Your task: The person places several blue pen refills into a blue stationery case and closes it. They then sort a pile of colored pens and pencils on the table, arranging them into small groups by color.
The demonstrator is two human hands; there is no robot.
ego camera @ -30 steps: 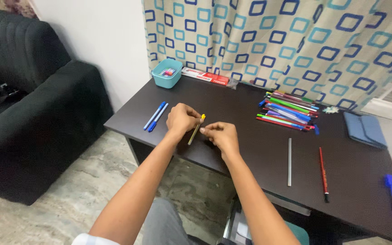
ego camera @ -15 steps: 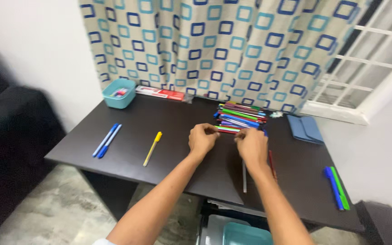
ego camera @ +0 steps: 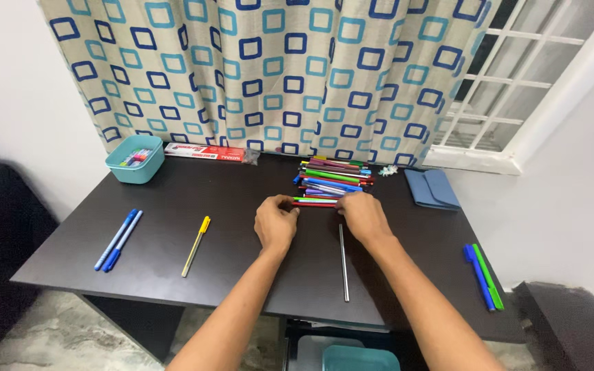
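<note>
**A:** What is in front of you, and what are your hands doing?

**B:** You stand at a dark brown rectangular wooden table (ego camera: 242,275). Near its far edge lies a loose pile of coloured plastic pens (ego camera: 331,182). Your left hand (ego camera: 275,223) and right hand (ego camera: 361,214) pinch the two ends of a thin red pen (ego camera: 314,204) at the pile's near side. You appear to be lifting one pen from the heap; the next move calls for a clean lift without dragging its neighbours.

**A:** Any containers?

**B:** At the far left corner sits a small teal plastic tub (ego camera: 134,159) holding what look like small coloured pieces, too small to tell. A flat blue fabric pouch (ego camera: 432,188) lies shut near the far right; its contents are hidden.
</note>
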